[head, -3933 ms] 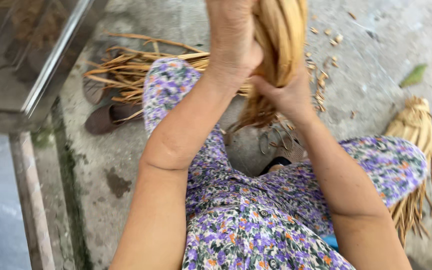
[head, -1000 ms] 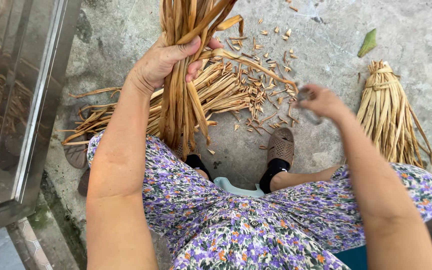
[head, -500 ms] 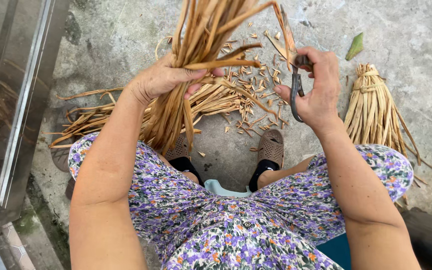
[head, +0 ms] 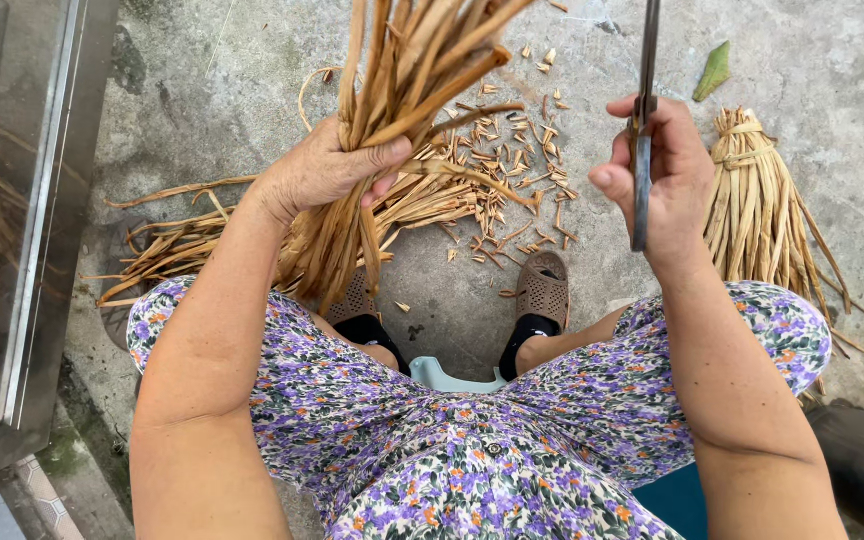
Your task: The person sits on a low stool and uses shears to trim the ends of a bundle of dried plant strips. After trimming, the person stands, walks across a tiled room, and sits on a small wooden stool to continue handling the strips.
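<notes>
My left hand (head: 327,170) grips a thick bundle of dried tan reed strips (head: 407,90) that rises past the top of the view, its lower ends hanging over my left knee. My right hand (head: 662,175) holds a pair of dark metal scissors (head: 642,150) upright, blades pointing up, a little to the right of the bundle and apart from it. I sit on a low stool, in a purple flowered dress (head: 472,440), with both brown sandals (head: 542,290) on the concrete.
Loose reed strips (head: 202,245) and several short cut bits (head: 497,175) lie on the concrete floor ahead. A tied reed bundle (head: 757,210) lies at the right. A green leaf (head: 714,70) lies beyond it. A metal-framed glass panel (head: 22,230) stands at the left.
My right hand has lifted the scissors higher and turned them upright. The reed bundle in my left hand stands more upright and nearer the camera.
</notes>
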